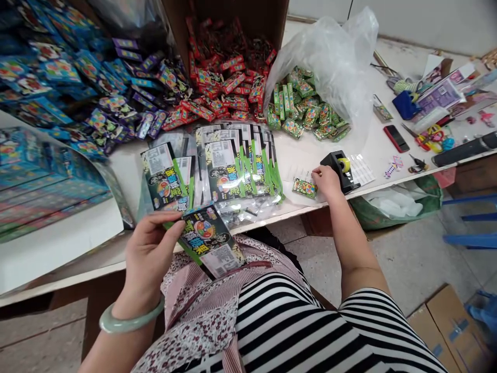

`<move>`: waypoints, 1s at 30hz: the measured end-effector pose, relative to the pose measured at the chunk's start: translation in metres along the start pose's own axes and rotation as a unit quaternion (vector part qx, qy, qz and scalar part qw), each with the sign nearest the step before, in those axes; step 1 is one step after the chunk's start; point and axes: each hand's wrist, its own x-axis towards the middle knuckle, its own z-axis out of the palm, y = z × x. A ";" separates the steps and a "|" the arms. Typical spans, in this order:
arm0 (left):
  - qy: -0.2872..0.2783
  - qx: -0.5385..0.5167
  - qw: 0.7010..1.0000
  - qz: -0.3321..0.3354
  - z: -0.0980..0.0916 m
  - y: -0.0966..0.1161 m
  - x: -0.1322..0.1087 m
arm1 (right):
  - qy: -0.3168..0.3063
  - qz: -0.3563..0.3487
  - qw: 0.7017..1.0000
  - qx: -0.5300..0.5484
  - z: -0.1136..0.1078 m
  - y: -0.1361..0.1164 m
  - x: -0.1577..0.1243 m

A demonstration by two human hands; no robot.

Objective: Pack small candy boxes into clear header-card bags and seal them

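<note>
My left hand [149, 254] is closed on a green and black printed card packet [209, 239], held tilted above my lap at the table's front edge. My right hand [327, 182] reaches out onto the white table [298, 155], fingers curled, touching a small green box [305, 187] that lies flat beside a black tape dispenser [341, 168]. A fanned stack of the same card packets in clear sleeves [221, 168] lies between my two hands.
Heaps of small boxes line the back: blue [46, 67], purple [132, 98], red spilling from a cardboard carton [225, 72], green in a clear plastic bag [306, 103]. A phone [396, 138], scissors [427, 137] and clutter sit at right. Blue flat packs [34, 176] are stacked left.
</note>
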 end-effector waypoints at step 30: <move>-0.113 -0.050 0.987 0.100 0.011 0.024 -0.003 | -0.299 -0.455 0.813 0.205 -0.014 -0.249 -0.093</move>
